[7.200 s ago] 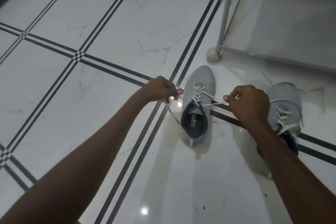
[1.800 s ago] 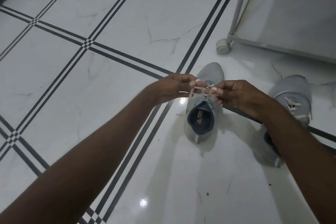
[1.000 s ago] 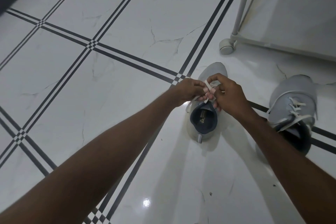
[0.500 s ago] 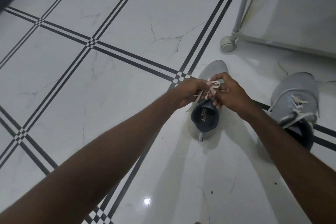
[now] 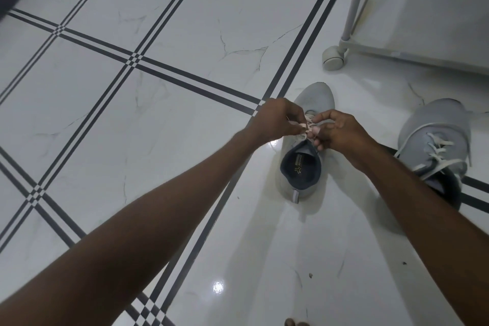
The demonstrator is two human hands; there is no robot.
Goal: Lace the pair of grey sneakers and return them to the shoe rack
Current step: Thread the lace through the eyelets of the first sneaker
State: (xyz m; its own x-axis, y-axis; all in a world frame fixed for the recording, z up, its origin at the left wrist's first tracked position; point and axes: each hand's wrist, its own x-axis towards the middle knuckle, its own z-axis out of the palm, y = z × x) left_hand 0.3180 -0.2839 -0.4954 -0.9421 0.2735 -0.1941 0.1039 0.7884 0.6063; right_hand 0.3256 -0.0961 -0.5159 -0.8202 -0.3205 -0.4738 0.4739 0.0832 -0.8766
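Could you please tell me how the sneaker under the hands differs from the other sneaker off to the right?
The middle sneaker has both the left hand and the right hand pinching its lace; the right sneaker is untouched. The middle sneaker's dark opening shows fully; the right sneaker's is partly hidden by the forearm. The right sneaker's lace ends hang loose over its side. Both are grey with pale laces, toes pointing away, on the tiled floor.

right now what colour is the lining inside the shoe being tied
Dark navy lining, clearest in the head view.
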